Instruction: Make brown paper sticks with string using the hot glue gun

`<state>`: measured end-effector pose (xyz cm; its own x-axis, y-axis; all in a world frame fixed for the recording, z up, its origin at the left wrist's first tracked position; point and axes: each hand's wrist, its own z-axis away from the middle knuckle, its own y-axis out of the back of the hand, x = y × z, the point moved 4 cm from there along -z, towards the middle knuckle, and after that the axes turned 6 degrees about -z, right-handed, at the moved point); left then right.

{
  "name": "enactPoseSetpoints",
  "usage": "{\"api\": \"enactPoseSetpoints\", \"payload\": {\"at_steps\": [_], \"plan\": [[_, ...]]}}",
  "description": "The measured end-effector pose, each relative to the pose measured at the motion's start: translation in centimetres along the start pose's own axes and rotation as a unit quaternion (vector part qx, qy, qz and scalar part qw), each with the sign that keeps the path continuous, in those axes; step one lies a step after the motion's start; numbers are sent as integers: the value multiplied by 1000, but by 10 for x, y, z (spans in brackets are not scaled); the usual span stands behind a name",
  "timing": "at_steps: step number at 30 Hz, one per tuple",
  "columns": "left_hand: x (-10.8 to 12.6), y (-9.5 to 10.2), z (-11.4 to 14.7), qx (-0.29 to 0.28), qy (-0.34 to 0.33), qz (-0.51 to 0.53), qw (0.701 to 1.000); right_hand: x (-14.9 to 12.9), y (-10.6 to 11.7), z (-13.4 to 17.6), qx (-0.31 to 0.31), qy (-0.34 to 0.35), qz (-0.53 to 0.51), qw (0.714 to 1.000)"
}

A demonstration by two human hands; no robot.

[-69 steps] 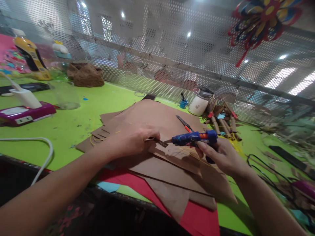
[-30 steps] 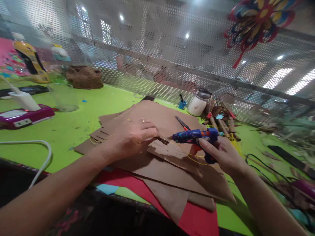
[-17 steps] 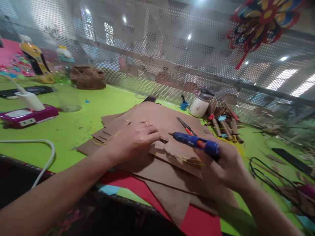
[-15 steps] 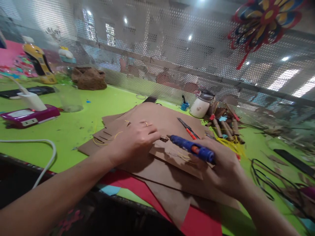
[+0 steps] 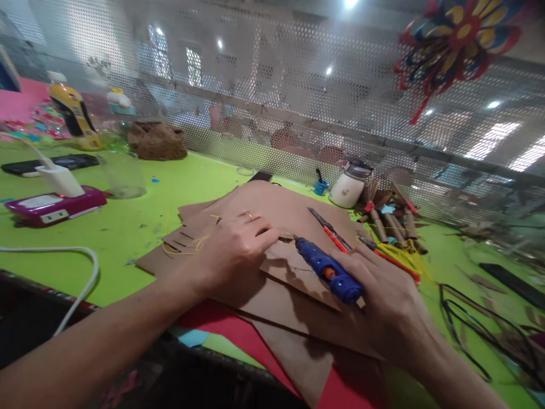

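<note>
My right hand (image 5: 392, 295) is wrapped round a blue glue gun (image 5: 326, 268), its nozzle pointing up and left. That nozzle is very close to a small dark brown piece (image 5: 286, 239); I cannot tell whether they touch. Pinched fingers of my left hand (image 5: 238, 244) hold the small piece at its left end. Both hands are above a stack of brown paper sheets (image 5: 285, 201). Yellow thread (image 5: 183, 250) lies on the sheets left of my left hand. Just beyond the glue gun rests a red and black utility knife (image 5: 334, 234).
Red-handled pliers (image 5: 395, 261), yellow cord (image 5: 394, 251) and brown paper rolls (image 5: 392, 224) lie at right, near a white jar (image 5: 349, 184). A black cable (image 5: 457, 324) loops there. At left are a purple power strip (image 5: 59, 205), a clear cup (image 5: 125, 179) and a yellow bottle (image 5: 76, 116).
The rear of the glue gun has swung down and toward me, so it tilts more steeply. My right hand has lowered slightly. My left hand keeps its pinch.
</note>
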<state>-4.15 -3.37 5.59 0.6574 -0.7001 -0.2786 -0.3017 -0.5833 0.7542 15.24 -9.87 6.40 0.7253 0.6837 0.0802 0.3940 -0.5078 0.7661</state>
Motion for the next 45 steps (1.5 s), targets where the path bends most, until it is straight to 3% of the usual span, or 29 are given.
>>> {"api": "enactPoseSetpoints", "payload": {"at_steps": [7,12,18,21,26,33,36,40,45], "plan": [[3,-1,-1,-11,-22,11,1000,0,-5,3,-22,-36,-51,998],[-1,-4,-1,-13,-12,9,1000,6,-5,4,-41,-75,-23,996],[-8,-8,-4,-64,100,96,988,16,4,6,25,-169,-99,980],[-11,-8,-4,-114,155,183,964,21,2,6,4,-231,-184,956],[-12,-8,-3,-196,179,309,913,33,-5,10,-54,-264,-277,922],[-11,-12,2,-301,202,477,801,44,-3,14,-92,-248,-296,918],[-10,-15,3,-320,201,522,765,45,-3,15,-100,-248,-305,914],[-8,-17,4,-323,200,564,733,46,-5,15,-103,-243,-314,912],[-8,-16,5,-327,200,569,727,47,-3,14,-93,-235,-310,917]]}}
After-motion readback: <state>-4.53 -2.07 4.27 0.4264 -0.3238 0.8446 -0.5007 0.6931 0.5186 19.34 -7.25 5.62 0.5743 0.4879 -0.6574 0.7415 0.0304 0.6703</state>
